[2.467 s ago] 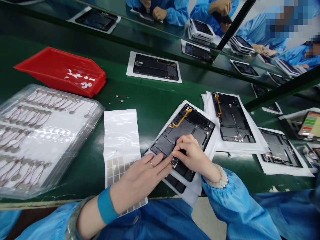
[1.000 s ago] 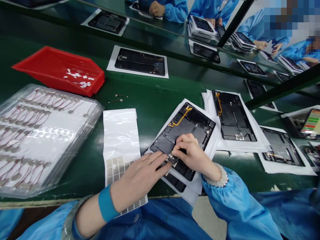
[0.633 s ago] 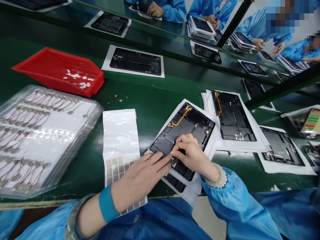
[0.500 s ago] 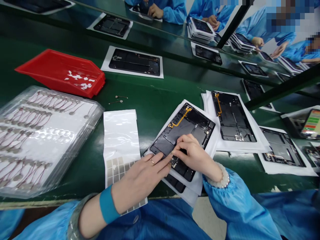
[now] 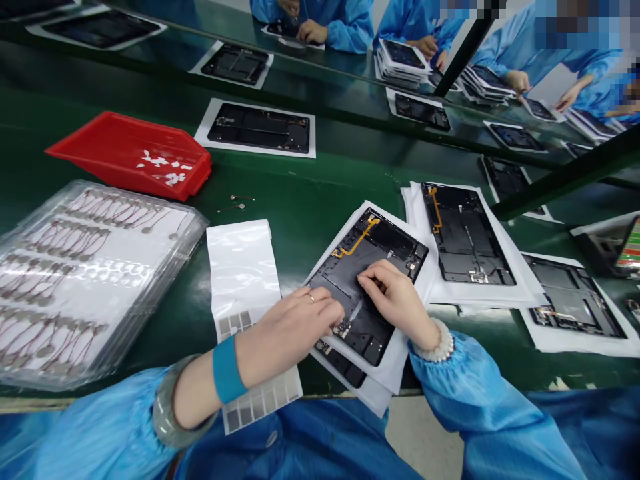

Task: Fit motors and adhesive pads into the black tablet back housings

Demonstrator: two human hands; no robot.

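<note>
Left hand (image 5: 287, 330) lying at six o'clock of the black tablet chassis (image 5: 340, 280), fingers (image 5: 325, 308) bunched beside a small circuit board (image 5: 343, 330), any pinch impossible to tell; right hand (image 5: 395, 297) pressing closed fingers (image 5: 373, 273) down, apparently steadying the chassis on its white sheet (image 5: 397, 360).

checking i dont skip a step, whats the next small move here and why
Probably press the small circuit board flat with the left hand: it sits at the lower edge of the black tablet housing, right beside those fingers, while the right hand rests on the housing and can steady it. Whether the board is seated is hard to tell from here.
</note>
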